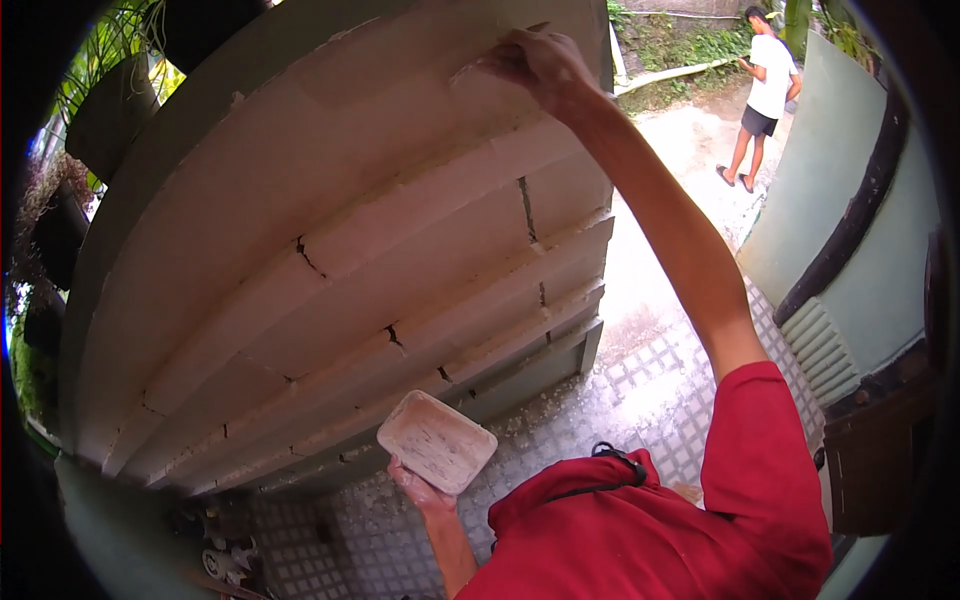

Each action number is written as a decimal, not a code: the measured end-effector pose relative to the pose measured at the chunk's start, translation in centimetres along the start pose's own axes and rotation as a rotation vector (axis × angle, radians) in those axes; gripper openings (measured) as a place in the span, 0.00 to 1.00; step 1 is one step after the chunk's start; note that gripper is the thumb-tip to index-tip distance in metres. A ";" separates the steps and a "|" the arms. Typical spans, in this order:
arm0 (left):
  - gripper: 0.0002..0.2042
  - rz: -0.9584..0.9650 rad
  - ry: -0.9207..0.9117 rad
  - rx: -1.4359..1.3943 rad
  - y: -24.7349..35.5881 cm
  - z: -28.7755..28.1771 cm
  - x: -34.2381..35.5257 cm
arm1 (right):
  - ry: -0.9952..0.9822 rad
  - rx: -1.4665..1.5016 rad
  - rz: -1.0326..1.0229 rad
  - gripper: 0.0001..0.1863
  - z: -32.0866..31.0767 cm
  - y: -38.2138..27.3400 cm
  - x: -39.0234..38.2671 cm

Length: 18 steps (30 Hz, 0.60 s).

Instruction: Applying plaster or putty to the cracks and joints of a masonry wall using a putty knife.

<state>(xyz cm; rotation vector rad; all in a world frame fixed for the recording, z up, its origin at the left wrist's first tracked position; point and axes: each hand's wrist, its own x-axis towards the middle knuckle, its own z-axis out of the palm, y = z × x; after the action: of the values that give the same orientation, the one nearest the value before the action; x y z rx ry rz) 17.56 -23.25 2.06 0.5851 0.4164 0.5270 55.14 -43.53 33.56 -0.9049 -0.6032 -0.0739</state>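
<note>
My left hand [421, 490], its fingers smeared white, grips the lower edge of a shallow rectangular tray [437, 440]. The tray is whitish and holds streaks of pale paste. Raised high, my right hand [540, 68] is closed near the top of a pale wall [380, 110]; white smears cover its fingers. A thin dark tip [541, 27] pokes out above that hand, but the rest of what it holds is hidden. Horizontal ledges step across the wall, with several dark cracks [393, 336] running through them.
Below lies a patterned tile floor [640, 400]. On the right stands a greenish wall [810, 170] with a dark curved strip. A person [768, 90] in a white shirt stands outside on the pale ground. Plants [100, 60] hang at the far left, and clutter [228, 560] sits at the lower left.
</note>
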 end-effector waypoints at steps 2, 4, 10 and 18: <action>0.29 0.014 -0.004 -0.011 -0.3 0.0 0.1 | 0.087 -0.060 -0.037 0.11 -1.9 -0.3 -2.4; 0.29 0.025 -0.004 -0.016 -0.9 0.0 -0.2 | 0.177 -0.126 -0.073 0.11 -3.8 -0.1 -4.1; 0.29 0.036 0.033 -0.012 -1.5 0.3 -0.5 | 0.202 -0.272 0.085 0.11 -2.1 3.9 -2.0; 0.28 0.022 0.052 0.015 -1.6 1.5 -0.3 | -0.014 -0.175 -0.033 0.12 1.3 2.4 -0.9</action>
<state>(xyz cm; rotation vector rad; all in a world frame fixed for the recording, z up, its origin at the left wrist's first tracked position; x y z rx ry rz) 18.70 -25.19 2.26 0.5923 0.4638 0.5609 54.54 -41.20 32.00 -1.0656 -0.6320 -0.1515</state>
